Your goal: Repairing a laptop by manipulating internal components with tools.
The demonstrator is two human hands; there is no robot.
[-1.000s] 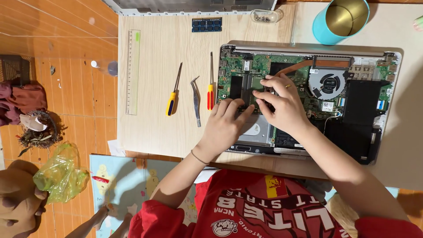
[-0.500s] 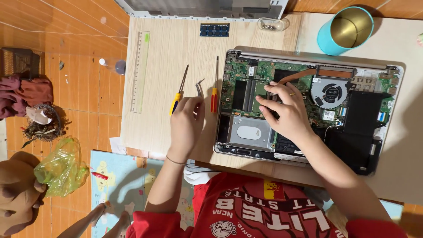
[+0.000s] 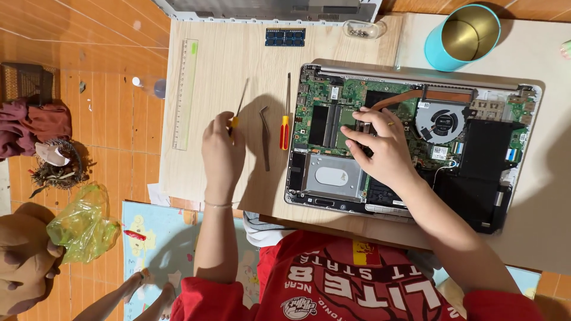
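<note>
An opened laptop (image 3: 476, 172) lies bottom-up on the pale wooden table (image 3: 226, 65), its green circuit board, fan and silver drive exposed. My right hand (image 3: 380, 148) rests on the board near the middle, fingers spread over the memory area. My left hand (image 3: 221, 148) is closed around the yellow handle of a thin screwdriver (image 3: 239, 102) lying left of the laptop. Bent tweezers (image 3: 264, 137) and a red-and-yellow screwdriver (image 3: 286, 119) lie between that hand and the laptop.
A clear ruler (image 3: 184, 92) lies at the table's left edge. A loose memory module (image 3: 285, 37), a small glass dish (image 3: 364, 28) and a teal cup (image 3: 463, 35) stand at the back. On the floor are a green plastic bag (image 3: 83, 223) and a soft toy (image 3: 24, 261).
My left hand left the laptop, moved left across the table and closed on the yellow-handled screwdriver. My right hand stayed on the circuit board.
</note>
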